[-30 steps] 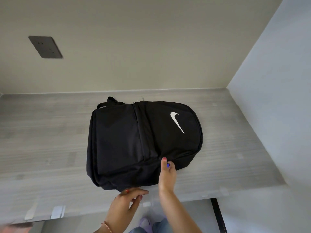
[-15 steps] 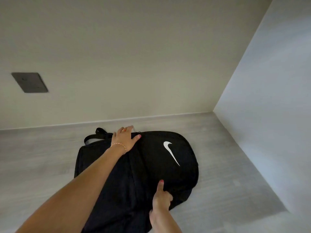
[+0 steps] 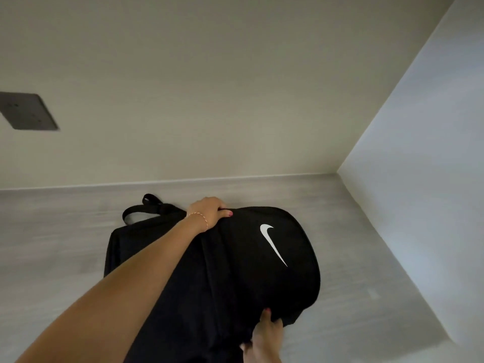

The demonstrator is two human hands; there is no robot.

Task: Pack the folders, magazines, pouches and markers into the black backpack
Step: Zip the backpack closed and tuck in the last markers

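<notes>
Now my left hand (image 3: 209,212) has curled over the black backpack's (image 3: 235,271) far edge. My right hand (image 3: 264,334) pinches its near edge. I should find the zipper pull before tugging.

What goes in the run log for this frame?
left hand: grips far edge of black backpack | right hand: holds near edge | backpack: flat on table, looks closed

backpack (image 3: 235,271) on table (image 3: 366,231), btw hands

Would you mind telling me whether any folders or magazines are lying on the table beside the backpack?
No, only the black backpack lies on the grey table.
</notes>
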